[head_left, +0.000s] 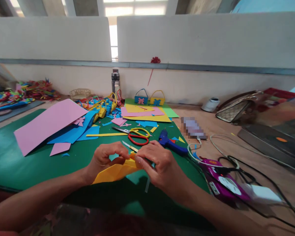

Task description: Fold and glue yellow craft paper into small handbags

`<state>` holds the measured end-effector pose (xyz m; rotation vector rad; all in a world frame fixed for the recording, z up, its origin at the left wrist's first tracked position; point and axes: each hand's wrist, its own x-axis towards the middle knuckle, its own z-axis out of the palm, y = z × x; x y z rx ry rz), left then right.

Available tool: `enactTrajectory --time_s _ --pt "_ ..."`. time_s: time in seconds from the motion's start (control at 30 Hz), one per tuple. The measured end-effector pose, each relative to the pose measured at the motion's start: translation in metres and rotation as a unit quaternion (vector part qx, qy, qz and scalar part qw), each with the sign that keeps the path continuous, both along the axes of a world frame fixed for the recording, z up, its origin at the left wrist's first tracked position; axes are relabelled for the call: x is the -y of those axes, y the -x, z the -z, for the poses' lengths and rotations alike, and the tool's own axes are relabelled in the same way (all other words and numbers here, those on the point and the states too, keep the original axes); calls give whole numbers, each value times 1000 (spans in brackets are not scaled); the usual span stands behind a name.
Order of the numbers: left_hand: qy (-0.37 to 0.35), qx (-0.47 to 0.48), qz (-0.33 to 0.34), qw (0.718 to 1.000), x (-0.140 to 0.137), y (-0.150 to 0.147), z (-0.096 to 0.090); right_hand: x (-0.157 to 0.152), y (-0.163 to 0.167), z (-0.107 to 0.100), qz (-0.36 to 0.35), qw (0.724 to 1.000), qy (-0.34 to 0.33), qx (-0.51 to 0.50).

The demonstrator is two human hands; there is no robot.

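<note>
Right now both hands meet low over the green mat (19,164), close to the person's body. The left hand (105,160) has its fingers curled shut on the upper edge of a folded yellow paper (113,173), and the right hand (157,164) pinches the same piece at its right end, thumb and fingertips pressed together on it. The paper's long axis runs left to right and tilts a little, dropping away toward the left wrist. It lies between the two hands, so neither is nearer; each holds one end.

Just beyond the knuckles lie the red and yellow scissors (137,135), blades pointing left, near but not touching the hands. To the right of them rests a blue glue gun (170,143), closer to the right hand, its cord trailing off toward a purple gadget (221,180) at the mat's edge.

Further back, a big pink sheet (46,124) lies over blue sheets (76,131) on the left, with yellow sheets (145,114) in the middle. At the wall stand two little paper bags (149,97) and a water bottle (115,80).
</note>
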<state>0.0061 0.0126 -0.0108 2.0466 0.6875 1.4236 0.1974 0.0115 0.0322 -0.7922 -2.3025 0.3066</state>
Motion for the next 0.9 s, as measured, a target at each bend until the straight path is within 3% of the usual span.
enactTrajectory --time_s 0.3,0.53,0.7,0.9 --pt "0 -4 28 1000 0 -1 -1 -6 2 0 45 994 -86 43" --pt "-28 -22 12 999 2 -4 -6 -6 4 0 12 987 -145 68" --pt "30 -57 -74 995 6 -4 -8 -5 4 2 13 985 -161 67" --pt "68 -88 -72 991 5 -6 -11 -7 4 2 20 980 -183 82"
